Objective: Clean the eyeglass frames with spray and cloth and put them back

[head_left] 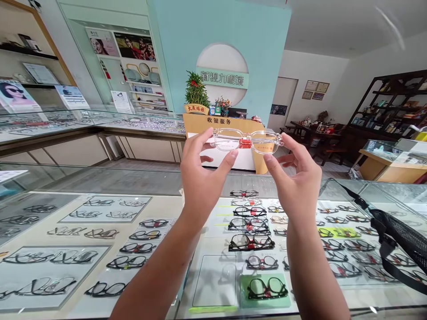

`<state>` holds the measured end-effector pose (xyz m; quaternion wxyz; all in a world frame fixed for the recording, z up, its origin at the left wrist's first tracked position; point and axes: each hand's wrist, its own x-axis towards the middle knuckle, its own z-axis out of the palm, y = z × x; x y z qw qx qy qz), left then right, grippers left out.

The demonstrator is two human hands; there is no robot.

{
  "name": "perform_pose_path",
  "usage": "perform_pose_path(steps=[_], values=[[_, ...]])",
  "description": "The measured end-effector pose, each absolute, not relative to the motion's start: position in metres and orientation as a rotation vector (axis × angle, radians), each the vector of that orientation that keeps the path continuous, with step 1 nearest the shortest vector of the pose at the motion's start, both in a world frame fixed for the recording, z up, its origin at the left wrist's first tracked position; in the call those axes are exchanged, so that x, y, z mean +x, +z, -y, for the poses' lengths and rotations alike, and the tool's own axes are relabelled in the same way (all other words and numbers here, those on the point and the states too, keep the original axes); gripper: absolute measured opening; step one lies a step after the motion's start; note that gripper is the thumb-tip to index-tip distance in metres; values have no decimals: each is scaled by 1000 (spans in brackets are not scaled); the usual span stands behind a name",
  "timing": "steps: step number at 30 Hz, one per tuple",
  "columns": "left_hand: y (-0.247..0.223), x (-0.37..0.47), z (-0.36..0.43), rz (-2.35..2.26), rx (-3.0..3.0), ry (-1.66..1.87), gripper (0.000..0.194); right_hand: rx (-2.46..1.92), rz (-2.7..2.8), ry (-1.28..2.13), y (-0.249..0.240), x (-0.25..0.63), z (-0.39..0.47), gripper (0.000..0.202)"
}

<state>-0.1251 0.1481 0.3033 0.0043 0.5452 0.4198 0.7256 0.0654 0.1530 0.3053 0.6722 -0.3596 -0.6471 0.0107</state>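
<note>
A pair of clear-framed eyeglasses (246, 137) is held up in the air above the glass display case, with a red tag showing around its bridge. My left hand (204, 171) pinches the left end of the frame between fingers and thumb. At the right end, my right hand (295, 175) grips it the same way. Below my hands, rows of dark-framed eyeglasses (251, 242) lie inside the case. One black pair (267, 288) rests on a green card (247, 298) near the front.
A black mesh bag with a strap (396, 231) lies on the case at right. Beyond stands a wooden cashier counter (196, 122) with a potted plant (196, 89). More glass showcases (140, 122) line the left, and a wooden shelf (373, 102) stands far right.
</note>
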Motion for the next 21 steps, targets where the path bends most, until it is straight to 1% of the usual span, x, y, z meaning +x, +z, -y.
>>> perform_pose_path(steps=[6, 14, 21], values=[[301, -125, -151, -1306, 1710, 2229, 57, -817, 1439, -23, 307, 65, -150, 50], [301, -122, -151, -1284, 1692, 2233, 54, -824, 1430, -16, 309, 66, -145, 48], [300, -120, -150, -1289, 1663, 2204, 56, -825, 1428, 2, 310, 65, -142, 46]])
